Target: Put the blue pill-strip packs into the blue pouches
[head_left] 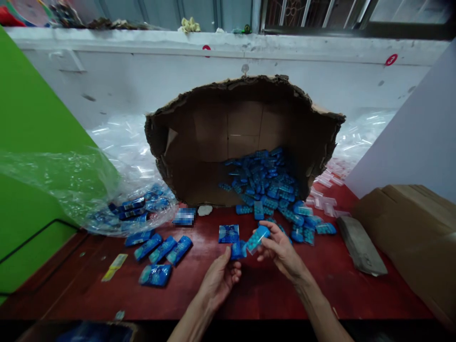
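My left hand (223, 275) pinches a small printed blue packet (238, 250) between thumb and fingers. Just to its right, my right hand (283, 251) grips a small clear plastic case (258, 239) with a blue end and rows of round blue pieces inside, tilted toward the packet. The case and the packet's edge nearly meet; whether they touch, I cannot tell. A flat blue packet (228, 233) lies on the red table right behind my left hand. Beyond my right hand, many similar cases (263, 178) spill from a cardboard box lying on its side.
The torn cardboard box (199, 190) opens toward me. At left lie several filled blue packets (155, 275) and a clear plastic bag (117, 223) with more. A yellow strip (114, 267) lies nearby. On the right are a grey stack (361, 244) and a brown carton (409, 237).
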The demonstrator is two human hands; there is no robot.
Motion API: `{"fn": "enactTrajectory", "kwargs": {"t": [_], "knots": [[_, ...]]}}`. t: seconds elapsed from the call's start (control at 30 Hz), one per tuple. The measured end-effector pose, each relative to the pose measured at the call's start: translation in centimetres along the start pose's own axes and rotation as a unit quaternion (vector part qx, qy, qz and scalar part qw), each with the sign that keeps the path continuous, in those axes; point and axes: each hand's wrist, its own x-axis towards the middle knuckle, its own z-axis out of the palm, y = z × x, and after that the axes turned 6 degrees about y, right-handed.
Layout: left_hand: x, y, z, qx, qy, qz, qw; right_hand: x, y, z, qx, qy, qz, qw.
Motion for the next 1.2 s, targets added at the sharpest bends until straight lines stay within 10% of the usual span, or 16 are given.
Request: {"fn": "enactTrajectory", "kwargs": {"t": [1.2], "knots": [[0.5, 2.3, 1.0, 0.069, -0.05, 0.141, 0.986, -1.2, -0.4, 0.7, -0.046, 0.045, -0.067, 0.996]]}}
